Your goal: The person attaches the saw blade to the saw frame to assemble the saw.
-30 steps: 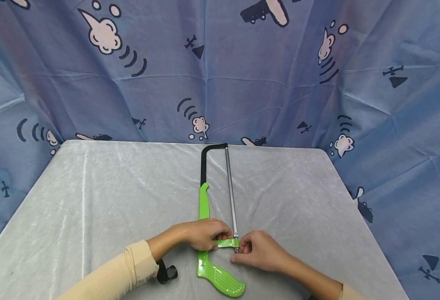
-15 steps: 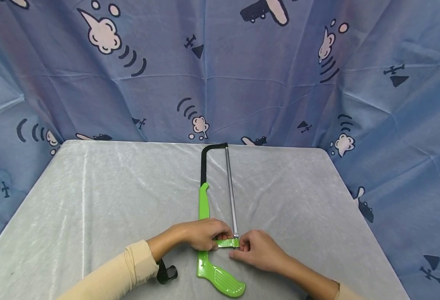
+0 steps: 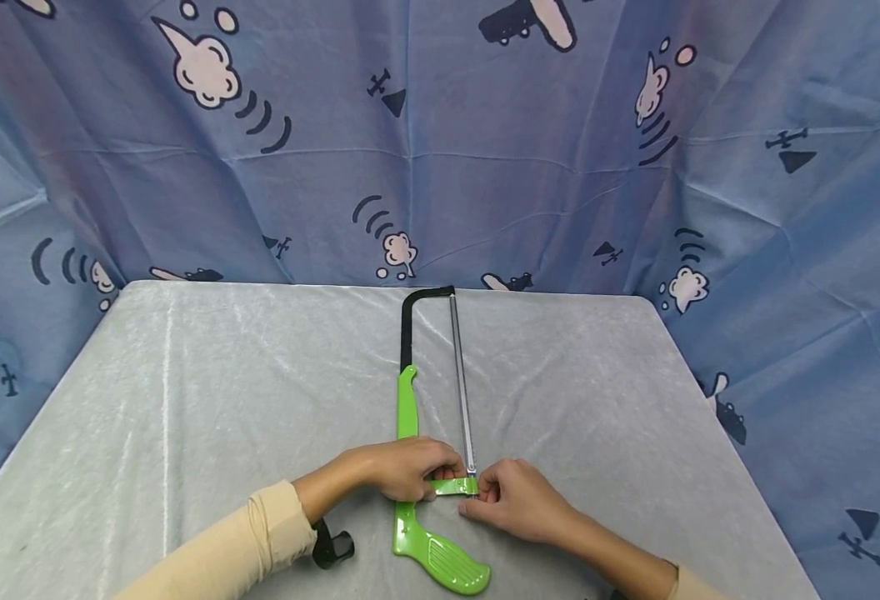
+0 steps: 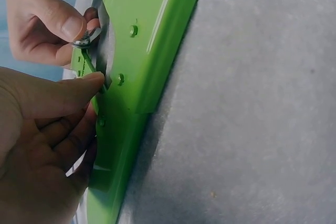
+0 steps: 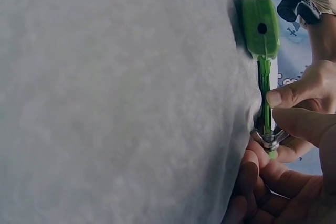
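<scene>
A green-and-black saw (image 3: 407,412) lies on a pale tabletop (image 3: 597,383), between a person's two hands, its handle (image 3: 451,567) toward the wearer and its blade (image 3: 461,383) on the right-hand side. The left hand (image 3: 417,468) pinches the saw's short green arm (image 3: 453,486), its grip narrow, and covers a stretch of the frame behind it. The right hand (image 3: 518,504) has its thumb and fingers closed about a metal wing nut (image 4: 81,41) at the arm's end; the nut is largely masked in the head view, plainer from both wrists. How hard either grip presses cannot be told. The blade's teeth are too fine to make out. The left wrist view crops the saw at both ends. A black device (image 3: 332,547) shows partly beneath the left sleeve (image 3: 222,542); the right sleeve (image 3: 695,586) is mostly cut off by the bottom edge.
</scene>
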{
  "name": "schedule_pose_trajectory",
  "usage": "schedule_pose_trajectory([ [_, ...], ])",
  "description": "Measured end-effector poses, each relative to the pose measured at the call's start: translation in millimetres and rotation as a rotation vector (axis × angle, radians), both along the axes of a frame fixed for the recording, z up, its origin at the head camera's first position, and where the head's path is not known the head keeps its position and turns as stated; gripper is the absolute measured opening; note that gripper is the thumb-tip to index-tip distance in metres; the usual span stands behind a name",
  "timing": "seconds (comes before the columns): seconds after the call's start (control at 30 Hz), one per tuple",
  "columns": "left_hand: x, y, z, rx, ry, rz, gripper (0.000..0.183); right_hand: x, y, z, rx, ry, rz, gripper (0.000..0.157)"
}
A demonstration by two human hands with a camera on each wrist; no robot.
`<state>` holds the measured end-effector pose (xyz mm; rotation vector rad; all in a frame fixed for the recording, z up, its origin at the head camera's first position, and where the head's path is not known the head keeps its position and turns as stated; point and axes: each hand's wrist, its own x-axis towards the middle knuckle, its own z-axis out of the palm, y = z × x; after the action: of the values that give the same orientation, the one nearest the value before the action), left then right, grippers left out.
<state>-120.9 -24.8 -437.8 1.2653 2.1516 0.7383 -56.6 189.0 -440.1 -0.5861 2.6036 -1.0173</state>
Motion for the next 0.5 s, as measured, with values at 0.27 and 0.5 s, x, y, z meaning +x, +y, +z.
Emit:
schedule_pose_trajectory([
  [0.27,0.3,-0.1,-1.5,-0.016,0.007,0.013,0.032,-1.4,8.0,0.9,-0.015,-0.023,0.008,0.026],
  [0.5,0.3,-0.4,-0.7,-0.023,0.005,0.019,0.032,-2.2,14.2,0.1,-0.042,-0.035,0.02,0.017],
])
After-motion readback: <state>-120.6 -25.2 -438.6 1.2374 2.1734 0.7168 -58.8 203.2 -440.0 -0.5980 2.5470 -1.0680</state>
